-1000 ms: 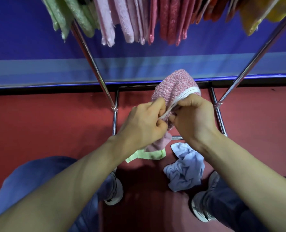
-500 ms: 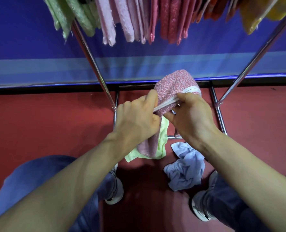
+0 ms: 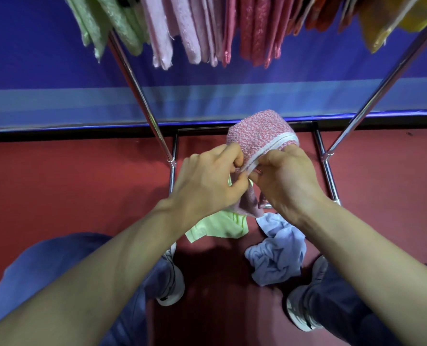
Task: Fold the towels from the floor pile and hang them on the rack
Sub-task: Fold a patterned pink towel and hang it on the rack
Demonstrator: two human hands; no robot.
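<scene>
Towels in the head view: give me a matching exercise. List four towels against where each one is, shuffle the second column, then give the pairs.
Towels:
1. pink speckled towel
2. lime-green towel
3. light blue towel
4. yellow towel

Places:
A. crumpled on the floor beside the right shoe
B. hanging at the right end of the rack
C. gripped by the left hand and right hand
D. on the floor below the left wrist

Pairs: 1-C, 2-D, 3-A, 4-B.
</scene>
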